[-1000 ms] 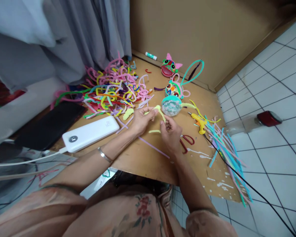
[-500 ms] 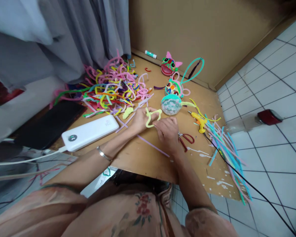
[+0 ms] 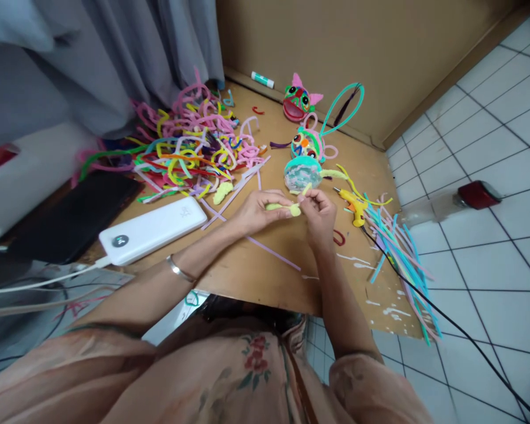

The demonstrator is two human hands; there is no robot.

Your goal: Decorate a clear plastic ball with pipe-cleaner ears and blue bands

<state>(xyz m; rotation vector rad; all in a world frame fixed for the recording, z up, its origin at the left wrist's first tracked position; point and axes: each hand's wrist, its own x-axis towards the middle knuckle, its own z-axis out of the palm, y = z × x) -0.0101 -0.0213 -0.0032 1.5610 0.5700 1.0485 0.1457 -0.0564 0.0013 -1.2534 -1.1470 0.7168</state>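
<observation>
Both hands work a pale yellow pipe cleaner (image 3: 287, 207) over a brown cardboard sheet (image 3: 256, 271). My left hand (image 3: 256, 212) pinches its left end, fingers curled. My right hand (image 3: 320, 213) pinches the other end, which is wound into a small coil, with a short tip sticking up. Just beyond the hands sits a teal and white round craft piece (image 3: 301, 174) with a yellow strand at its side. Red scissors (image 3: 339, 238) lie partly hidden behind my right wrist.
A tangled heap of coloured pipe cleaners (image 3: 189, 147) lies at the back left. A white power bank (image 3: 152, 229) and a black phone (image 3: 70, 218) lie at the left. A yellow glue gun (image 3: 353, 206), straight pipe cleaners (image 3: 397, 253), two owl-like figures (image 3: 298, 103) and a glue stick (image 3: 262, 79) are about.
The yellow pipe cleaner went from a stretched strand to an open loop and is now wound tight into a short coil between my hands. The camera tilted down slightly.
</observation>
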